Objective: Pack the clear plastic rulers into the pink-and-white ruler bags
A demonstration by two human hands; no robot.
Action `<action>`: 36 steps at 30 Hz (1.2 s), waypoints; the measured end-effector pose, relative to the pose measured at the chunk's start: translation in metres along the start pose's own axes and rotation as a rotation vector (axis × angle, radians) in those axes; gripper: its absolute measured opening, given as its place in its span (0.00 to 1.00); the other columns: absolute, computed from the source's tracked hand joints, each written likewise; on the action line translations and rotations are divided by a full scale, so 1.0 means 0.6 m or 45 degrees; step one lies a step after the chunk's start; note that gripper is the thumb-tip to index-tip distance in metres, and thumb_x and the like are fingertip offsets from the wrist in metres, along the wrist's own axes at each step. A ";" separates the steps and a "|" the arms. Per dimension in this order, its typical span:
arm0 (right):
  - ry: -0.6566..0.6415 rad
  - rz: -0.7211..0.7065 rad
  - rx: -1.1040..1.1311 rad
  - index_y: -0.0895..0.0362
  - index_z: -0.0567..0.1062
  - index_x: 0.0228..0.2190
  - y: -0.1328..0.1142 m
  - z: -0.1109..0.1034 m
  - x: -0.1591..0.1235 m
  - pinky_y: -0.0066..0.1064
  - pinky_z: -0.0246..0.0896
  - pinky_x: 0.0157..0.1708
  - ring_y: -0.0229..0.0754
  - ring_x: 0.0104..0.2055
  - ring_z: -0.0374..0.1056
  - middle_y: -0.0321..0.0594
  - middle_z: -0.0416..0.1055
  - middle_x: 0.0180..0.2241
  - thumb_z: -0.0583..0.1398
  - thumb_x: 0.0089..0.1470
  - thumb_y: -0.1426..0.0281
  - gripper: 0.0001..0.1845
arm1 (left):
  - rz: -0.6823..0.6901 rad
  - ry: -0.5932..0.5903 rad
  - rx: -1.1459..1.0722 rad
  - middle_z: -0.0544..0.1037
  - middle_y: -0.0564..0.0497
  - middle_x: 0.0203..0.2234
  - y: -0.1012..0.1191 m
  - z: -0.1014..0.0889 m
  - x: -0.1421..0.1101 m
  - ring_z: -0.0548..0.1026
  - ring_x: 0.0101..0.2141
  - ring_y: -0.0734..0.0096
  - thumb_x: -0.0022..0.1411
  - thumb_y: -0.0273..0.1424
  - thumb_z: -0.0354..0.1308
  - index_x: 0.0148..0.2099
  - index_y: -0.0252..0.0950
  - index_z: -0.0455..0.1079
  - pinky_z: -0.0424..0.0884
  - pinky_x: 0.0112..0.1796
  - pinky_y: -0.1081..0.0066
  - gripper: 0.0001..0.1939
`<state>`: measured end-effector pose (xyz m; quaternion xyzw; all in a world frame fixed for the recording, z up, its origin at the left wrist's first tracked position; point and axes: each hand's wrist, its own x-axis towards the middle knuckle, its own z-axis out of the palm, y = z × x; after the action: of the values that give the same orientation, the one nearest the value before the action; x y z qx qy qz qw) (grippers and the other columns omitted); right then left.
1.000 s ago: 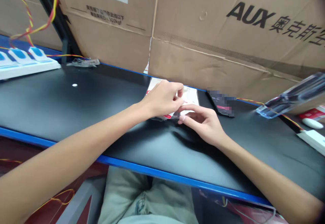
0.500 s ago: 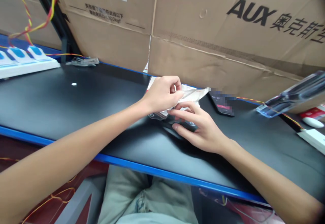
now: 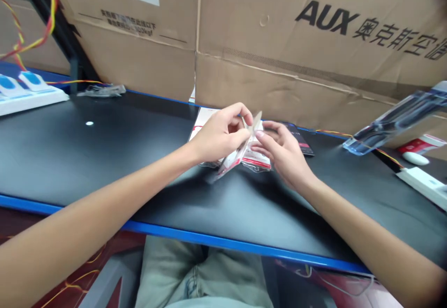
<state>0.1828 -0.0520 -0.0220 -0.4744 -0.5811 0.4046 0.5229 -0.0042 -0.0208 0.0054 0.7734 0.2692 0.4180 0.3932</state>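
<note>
A thin clear-wrapped packet with white and red print [image 3: 233, 160] stands tilted, nearly edge-on, above the black tabletop. My left hand [image 3: 223, 131] is closed, pinching its upper part between thumb and fingers. From the other side, my right hand [image 3: 284, 152] has its thumb and curled fingers at the packet's upper right edge. Beneath and beside it lie similar flat packets: one with a red band [image 3: 257, 161] below my right fingertips, another white and red one [image 3: 202, 118] behind my left hand. The hands partly cover them.
Behind the table [image 3: 104, 159] stands a big cardboard box [image 3: 244, 28]. A phone [image 3: 303, 141] lies right of my right hand. Farther right are a clear plastic package [image 3: 391, 121], a white mouse-shaped object [image 3: 415, 158] and a white strip [image 3: 424, 182]. A power strip [image 3: 31, 98] sits left.
The packet has turned from lying flatter, pointing right, to a steep edge-on tilt, uncovering the packets below. My right hand has risen to its upper edge. The view has shifted slightly right.
</note>
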 end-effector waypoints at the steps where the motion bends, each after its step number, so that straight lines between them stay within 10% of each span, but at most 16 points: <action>1: -0.089 0.111 0.105 0.52 0.69 0.48 -0.002 0.000 0.000 0.37 0.74 0.42 0.43 0.39 0.76 0.43 0.76 0.43 0.65 0.54 0.56 0.23 | -0.003 -0.067 -0.020 0.71 0.57 0.21 0.003 0.001 -0.001 0.70 0.24 0.74 0.58 0.25 0.52 0.41 0.39 0.62 0.67 0.27 0.72 0.08; 7: -0.319 0.328 0.385 0.57 0.76 0.36 -0.015 -0.007 -0.001 0.31 0.73 0.31 0.40 0.30 0.74 0.41 0.77 0.31 0.65 0.54 0.60 0.14 | 0.013 -0.267 0.049 0.76 0.54 0.30 0.018 -0.001 -0.007 0.76 0.34 0.70 0.60 0.28 0.56 0.47 0.40 0.62 0.71 0.34 0.70 0.13; 15: 0.020 0.171 0.156 0.58 0.77 0.28 -0.004 -0.032 0.027 0.35 0.75 0.39 0.41 0.30 0.75 0.40 0.78 0.29 0.65 0.47 0.73 0.03 | 0.093 -0.215 0.466 0.76 0.48 0.44 -0.010 -0.001 -0.002 0.74 0.47 0.64 0.59 0.30 0.56 0.46 0.40 0.66 0.70 0.45 0.65 0.12; 25: 0.013 0.035 -0.919 0.58 0.76 0.42 0.037 -0.077 0.053 0.36 0.67 0.39 0.47 0.40 0.74 0.48 0.77 0.42 0.63 0.53 0.57 0.20 | -0.204 -0.305 1.163 0.74 0.45 0.49 -0.053 -0.027 0.004 0.69 0.51 0.50 0.62 0.43 0.52 0.50 0.40 0.70 0.66 0.51 0.56 0.18; 36: 0.044 0.140 -0.912 0.60 0.70 0.51 0.037 -0.074 0.052 0.33 0.69 0.41 0.44 0.42 0.72 0.47 0.75 0.47 0.68 0.44 0.60 0.34 | -0.400 -0.227 1.510 0.73 0.40 0.51 -0.047 -0.038 0.006 0.69 0.51 0.44 0.64 0.47 0.47 0.51 0.38 0.70 0.68 0.48 0.50 0.23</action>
<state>0.2293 -0.0180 -0.0306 -0.6648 -0.6508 0.1948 0.3107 -0.0245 0.0062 -0.0088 0.8434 0.5323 0.0681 -0.0257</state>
